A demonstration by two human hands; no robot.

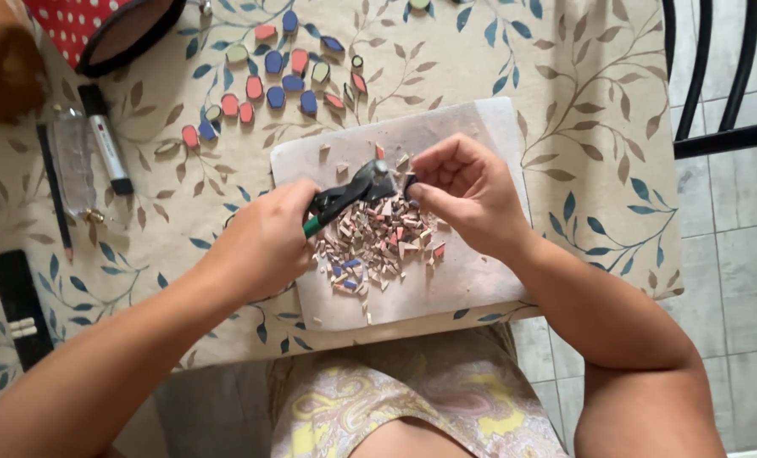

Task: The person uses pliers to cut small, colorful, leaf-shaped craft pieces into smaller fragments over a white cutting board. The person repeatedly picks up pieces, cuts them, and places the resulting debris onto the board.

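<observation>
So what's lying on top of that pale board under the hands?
On the pale board lies a heap of small tile chips, pink, blue and cream. The left hand holds nippers over it; the right hand pinches a small piece. Anything beneath the hands is hidden.

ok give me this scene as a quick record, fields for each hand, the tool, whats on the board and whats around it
left hand: grips the handles of the nippers
nippers: black, green-tipped handle, head over the pile
right hand: pinches a small dark tile piece at the nipper head
board: pale slab on the table edge
tile offcuts: pink, white and blue heap on the board
shaped tiles: blue, red and pale pieces laid out beyond the board
tablecloth: beige with leaf print
marker: lies to the left
</observation>
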